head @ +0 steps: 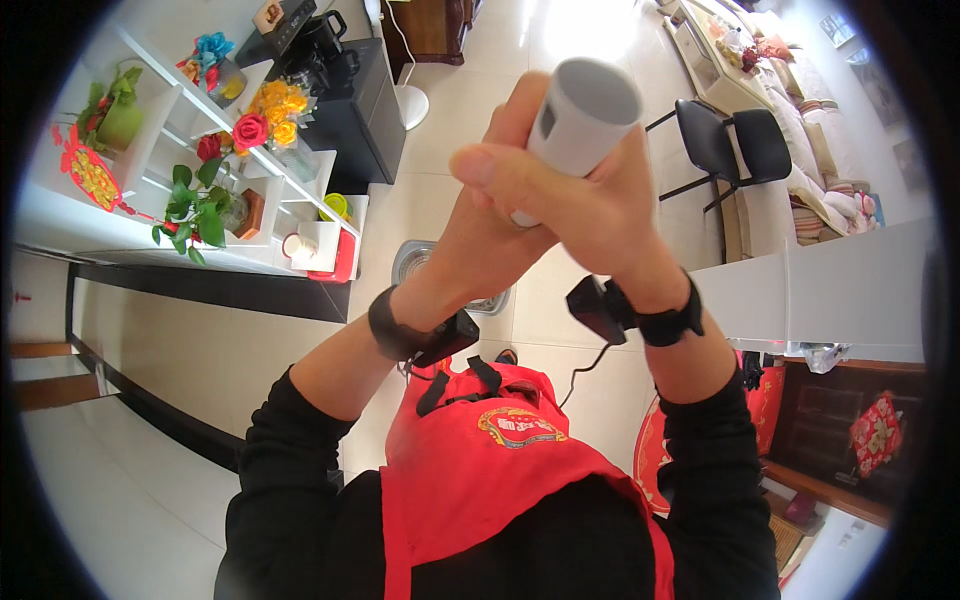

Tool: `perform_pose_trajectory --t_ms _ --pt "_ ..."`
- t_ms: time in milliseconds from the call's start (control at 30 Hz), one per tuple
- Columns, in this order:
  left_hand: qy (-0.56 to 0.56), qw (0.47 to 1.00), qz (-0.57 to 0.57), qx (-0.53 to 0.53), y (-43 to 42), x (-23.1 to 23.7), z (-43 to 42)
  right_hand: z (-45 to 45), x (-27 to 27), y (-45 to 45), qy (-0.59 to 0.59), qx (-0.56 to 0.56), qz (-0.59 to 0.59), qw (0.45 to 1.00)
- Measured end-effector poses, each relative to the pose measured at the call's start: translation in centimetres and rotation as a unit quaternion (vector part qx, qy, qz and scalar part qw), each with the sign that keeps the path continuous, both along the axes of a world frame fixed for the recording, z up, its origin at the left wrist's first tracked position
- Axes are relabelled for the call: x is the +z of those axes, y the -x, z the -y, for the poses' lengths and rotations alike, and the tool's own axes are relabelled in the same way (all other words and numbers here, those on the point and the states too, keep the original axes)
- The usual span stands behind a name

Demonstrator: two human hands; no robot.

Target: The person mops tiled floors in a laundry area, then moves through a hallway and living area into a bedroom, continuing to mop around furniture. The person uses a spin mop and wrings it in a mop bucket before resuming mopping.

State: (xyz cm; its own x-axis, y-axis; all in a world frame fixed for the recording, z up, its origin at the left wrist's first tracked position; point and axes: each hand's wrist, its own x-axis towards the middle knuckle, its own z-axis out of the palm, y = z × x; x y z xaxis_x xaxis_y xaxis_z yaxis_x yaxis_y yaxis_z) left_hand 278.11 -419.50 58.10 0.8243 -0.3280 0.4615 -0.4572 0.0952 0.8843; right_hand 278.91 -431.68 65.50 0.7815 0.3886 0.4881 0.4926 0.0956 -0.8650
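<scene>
A light grey plastic cylinder [568, 142] is held up in front of me between both hands. Its wide round end faces up towards the camera, and a small dark rectangular window shows on its side. My left hand [480, 236] grips it from the left, with fingers around its far side. My right hand [600, 214] wraps it from the right, its thumb lying across the front and pointing left. The lower part of the cylinder is mostly hidden by the hands. A black strapped device sits on each wrist.
Below my left forearm, a grey basin [409, 255] stands on the tiled floor, partly hidden. White shelves [322, 176] with flowers and plants are at left, beside a dark cabinet [379, 112]. A black chair [697, 139] and a sofa [776, 112] are at right, near a white counter [832, 292].
</scene>
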Motion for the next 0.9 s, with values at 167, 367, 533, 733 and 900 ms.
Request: perform_pose_trajectory --t_ms 167,367,533,733,900 --pt "-0.019 0.993 0.063 0.098 -0.3 -6.0 1.0 -1.0 -6.9 0.2 -0.001 -0.044 -0.034 0.998" --pt "-0.105 0.983 0.067 0.137 0.7 -16.7 0.9 -0.2 -15.6 0.3 0.044 -0.019 -0.093 0.995" --pt "-0.140 0.980 0.040 0.133 1.2 -24.1 0.3 -1.0 -21.2 0.8 0.099 -0.056 -0.136 0.984" --pt "-0.152 0.979 0.062 0.120 0.8 -22.9 -1.0 -0.7 -18.7 0.7 0.235 -0.040 -0.177 0.955" --pt "-0.030 0.997 -0.042 0.061 -0.2 -8.6 -0.6 -0.1 -6.4 -0.3 0.126 -0.055 -0.007 0.990"
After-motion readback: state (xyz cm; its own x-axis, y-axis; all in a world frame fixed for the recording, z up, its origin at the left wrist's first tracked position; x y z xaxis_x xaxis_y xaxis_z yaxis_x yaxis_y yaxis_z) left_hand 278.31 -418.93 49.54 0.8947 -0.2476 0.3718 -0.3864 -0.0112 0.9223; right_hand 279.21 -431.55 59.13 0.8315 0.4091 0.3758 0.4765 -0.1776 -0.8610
